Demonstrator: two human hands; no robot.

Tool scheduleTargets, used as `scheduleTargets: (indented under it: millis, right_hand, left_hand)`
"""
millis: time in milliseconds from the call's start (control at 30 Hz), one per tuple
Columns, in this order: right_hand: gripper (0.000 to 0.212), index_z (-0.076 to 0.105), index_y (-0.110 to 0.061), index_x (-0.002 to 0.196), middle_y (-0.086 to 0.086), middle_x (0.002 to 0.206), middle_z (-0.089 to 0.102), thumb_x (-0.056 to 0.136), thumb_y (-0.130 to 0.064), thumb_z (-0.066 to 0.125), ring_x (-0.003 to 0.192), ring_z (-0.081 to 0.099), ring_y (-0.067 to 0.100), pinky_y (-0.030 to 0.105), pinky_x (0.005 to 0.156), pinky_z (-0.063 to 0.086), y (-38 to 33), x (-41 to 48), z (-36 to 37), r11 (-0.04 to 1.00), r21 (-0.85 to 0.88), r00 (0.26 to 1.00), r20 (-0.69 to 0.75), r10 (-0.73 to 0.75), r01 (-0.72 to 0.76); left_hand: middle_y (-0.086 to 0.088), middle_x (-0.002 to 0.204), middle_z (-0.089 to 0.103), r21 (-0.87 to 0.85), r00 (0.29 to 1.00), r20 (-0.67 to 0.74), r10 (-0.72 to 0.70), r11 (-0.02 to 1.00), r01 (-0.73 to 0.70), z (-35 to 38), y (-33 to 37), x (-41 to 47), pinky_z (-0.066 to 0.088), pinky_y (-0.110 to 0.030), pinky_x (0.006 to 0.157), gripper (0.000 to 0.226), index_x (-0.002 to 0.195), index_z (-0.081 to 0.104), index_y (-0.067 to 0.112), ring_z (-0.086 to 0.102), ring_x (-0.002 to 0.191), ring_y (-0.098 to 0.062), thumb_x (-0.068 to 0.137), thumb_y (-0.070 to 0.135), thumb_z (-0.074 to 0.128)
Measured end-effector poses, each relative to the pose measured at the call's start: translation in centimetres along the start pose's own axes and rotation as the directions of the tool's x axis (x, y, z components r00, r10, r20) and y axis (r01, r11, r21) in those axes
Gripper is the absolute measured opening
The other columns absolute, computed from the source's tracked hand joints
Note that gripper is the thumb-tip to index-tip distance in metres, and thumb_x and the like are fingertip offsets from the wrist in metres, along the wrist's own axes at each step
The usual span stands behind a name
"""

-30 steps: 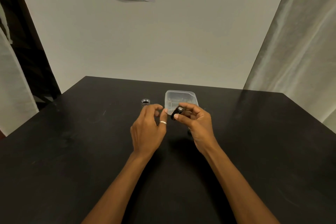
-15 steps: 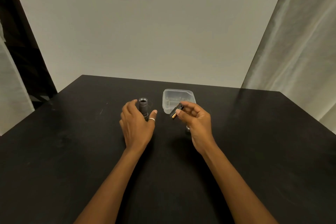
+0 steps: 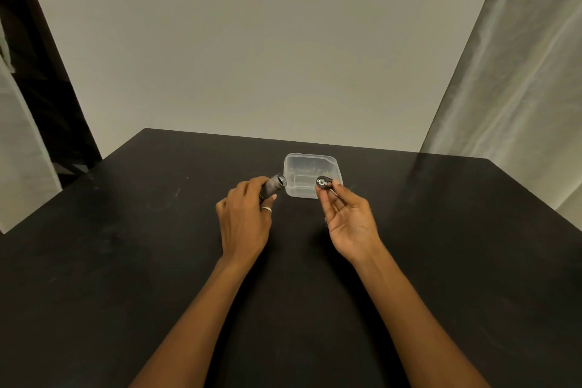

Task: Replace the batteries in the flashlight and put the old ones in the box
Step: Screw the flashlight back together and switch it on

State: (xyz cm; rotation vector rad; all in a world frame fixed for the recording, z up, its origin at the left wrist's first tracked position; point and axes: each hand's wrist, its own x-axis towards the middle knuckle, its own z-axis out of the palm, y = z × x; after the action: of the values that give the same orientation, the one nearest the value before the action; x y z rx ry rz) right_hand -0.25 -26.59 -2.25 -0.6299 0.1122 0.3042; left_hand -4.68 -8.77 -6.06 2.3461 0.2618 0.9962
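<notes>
Two hands — the left hand (image 3: 244, 224) grips one flashlight (image 3: 273, 186), the right hand (image 3: 349, 224) pinches one battery holder (image 3: 323, 182) — before one box (image 3: 310, 164).

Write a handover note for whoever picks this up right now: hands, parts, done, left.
Left hand: shut on the flashlight body, lifted, open end tilted toward the box.
Right hand: fingers pinch the battery holder, end-on to the camera, in front of the clear plastic box.
Box sits mid-table; contents too blurred to tell.
Done: flashlight opened, holder out.
Left: seat holder in the body, close it up; confirm old batteries are in the box.
</notes>
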Motion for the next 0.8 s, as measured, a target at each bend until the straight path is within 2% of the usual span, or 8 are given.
scheduleTargets:
  millis: [100, 233, 433, 533, 667, 800]
  right_hand:
    - [0.036, 0.061, 0.004, 0.128, 0.018, 0.110, 0.075, 0.093, -0.001, 0.068, 0.103, 0.076, 0.023, 0.026, 0.080, 0.063, 0.2, 0.1, 0.0, 0.998, -0.049, 0.999, 0.018, -0.043, 0.044]
    - [0.034, 0.063, 0.001, 0.126, 0.018, 0.116, 0.074, 0.092, 0.001, 0.069, 0.106, 0.075, 0.025, 0.029, 0.086, 0.062, 0.6, 0.4, 0.0, 0.982, -0.161, 0.995, 0.032, -0.096, 0.100]
    - [0.031, 0.066, 0.000, 0.121, 0.014, 0.109, 0.075, 0.090, 0.006, 0.069, 0.109, 0.074, 0.027, 0.034, 0.090, 0.061, 1.0, 0.5, -0.2, 0.925, -0.319, 0.978, 0.065, -0.197, 0.208]
    - [0.031, 0.067, -0.002, 0.118, 0.015, 0.112, 0.073, 0.088, 0.003, 0.073, 0.108, 0.074, 0.026, 0.036, 0.094, 0.060, 1.2, 0.2, -0.1, 0.868, -0.422, 0.965, 0.108, -0.239, 0.262]
    - [0.029, 0.070, -0.007, 0.114, 0.014, 0.113, 0.074, 0.086, -0.001, 0.077, 0.107, 0.074, 0.025, 0.037, 0.092, 0.060, 1.6, 0.0, -0.1, 0.779, -0.533, 0.944, 0.178, -0.278, 0.330]
    - [0.025, 0.075, -0.012, 0.113, 0.001, 0.108, 0.078, 0.088, -0.009, 0.078, 0.104, 0.074, 0.017, 0.030, 0.086, 0.061, 1.7, -0.2, -0.1, 0.660, -0.649, 0.925, 0.238, -0.297, 0.379]
  left_hand:
    - [0.000, 0.119, 0.066, 0.043, 0.996, 0.025, 0.080, 0.996, -0.081, 0.0, 0.1, -0.2, 0.030, -0.034, 0.093, 0.038, 0.127, 0.065, 0.024, 0.059, 0.110, -0.022, 0.090, 0.023, 0.074]
    - [0.002, 0.116, 0.065, 0.052, 0.992, 0.039, 0.116, 0.992, -0.118, 0.0, 0.2, -0.3, 0.033, -0.037, 0.091, 0.042, 0.128, 0.066, 0.028, 0.057, 0.109, -0.021, 0.087, 0.021, 0.076]
    - [0.003, 0.114, 0.064, 0.054, 0.988, 0.058, 0.145, 0.987, -0.148, 0.3, -0.2, -0.3, 0.034, -0.034, 0.088, 0.045, 0.129, 0.066, 0.027, 0.056, 0.107, -0.020, 0.086, 0.020, 0.078]
    - [0.002, 0.111, 0.065, 0.023, 0.983, 0.061, 0.171, 0.985, -0.173, 0.4, -0.2, -0.2, 0.041, -0.035, 0.085, 0.046, 0.129, 0.067, 0.025, 0.056, 0.102, -0.020, 0.085, 0.021, 0.079]
    - [0.002, 0.112, 0.064, 0.009, 0.981, 0.068, 0.184, 0.983, -0.185, 0.5, -0.3, -0.2, 0.037, -0.031, 0.084, 0.046, 0.130, 0.067, 0.024, 0.055, 0.102, -0.018, 0.085, 0.020, 0.079]
    - [0.003, 0.113, 0.064, 0.006, 0.977, 0.079, 0.200, 0.980, -0.201, 0.6, -0.3, -0.2, 0.041, -0.034, 0.084, 0.046, 0.130, 0.067, 0.024, 0.056, 0.102, -0.018, 0.085, 0.021, 0.079]
